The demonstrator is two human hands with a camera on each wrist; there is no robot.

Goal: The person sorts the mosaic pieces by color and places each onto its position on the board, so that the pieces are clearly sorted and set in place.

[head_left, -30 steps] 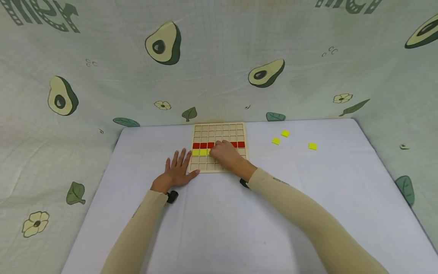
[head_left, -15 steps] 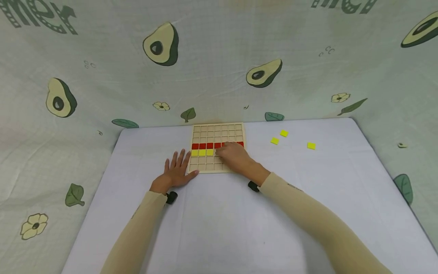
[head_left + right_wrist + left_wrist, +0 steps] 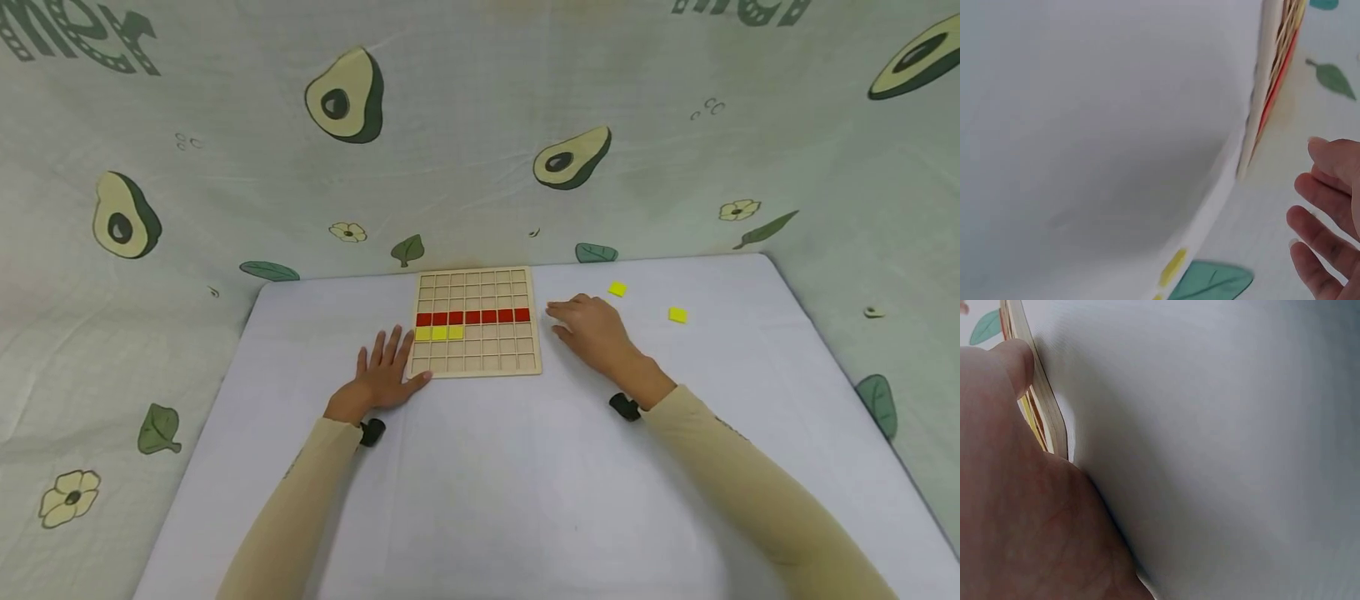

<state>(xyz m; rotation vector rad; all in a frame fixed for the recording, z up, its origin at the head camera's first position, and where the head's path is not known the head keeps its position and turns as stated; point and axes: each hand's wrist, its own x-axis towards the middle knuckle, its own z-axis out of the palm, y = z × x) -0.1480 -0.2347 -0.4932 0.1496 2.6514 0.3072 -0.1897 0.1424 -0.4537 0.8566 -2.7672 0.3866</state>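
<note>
A pale wooden grid board lies on the white table. One row is filled with red tiles; in the row in front, three yellow tiles occupy the left cells. My left hand lies with fingers spread at the board's left side, its thumb at the near left corner. Right of the board my right hand is over the table, apart from the board. Its fingers are loosely bent and apart, with nothing visible between them.
Two loose yellow tiles, one near and one farther right, lie on the table beyond the right hand. A cloth printed with avocados and leaves hangs behind the table and along its sides.
My right hand has left the board and moved right, towards the loose yellow tiles, covering one of them from the head view. The red row and three yellow tiles are now uncovered. My left hand stays put.
</note>
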